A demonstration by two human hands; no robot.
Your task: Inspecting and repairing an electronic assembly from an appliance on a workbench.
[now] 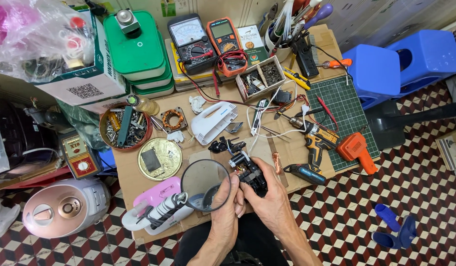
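Black plastic motor assembly with small metal parts (250, 175) is sitting clamped in the fingers of the right hand (267, 194), held just above the near edge of the cardboard-covered desk (287, 172). The left hand (225, 212) is gripping the handle of a round black-rimmed magnifying glass (205, 184), its fingers closed around it, and the lens is hovering just beside the assembly on its left.

Just beyond the assembly, a smaller black mechanical part (223, 145) is lying on the cardboard, and a coil of bare copper wire (277, 162) is lying to the right. Behind those, a white plastic appliance housing (211, 121) is resting near a square frame wound with copper (174, 119). A round gold-coloured metal lid (159, 158) is lying left of the lens, with a red bowl full of screws and tools (125, 128) behind it. A pink and white handheld appliance (159, 207) is lying at the near left edge.

On the right, an orange and black cordless drill (314, 143) and an orange soldering gun (356, 150) are lying partly on a green cutting mat (343, 106). Two multimeters, one black (192, 42) and one orange (226, 44), are sitting at the far side. Blue plastic stools (400, 64) are standing on the chequered floor (410, 177) well apart from the hands.
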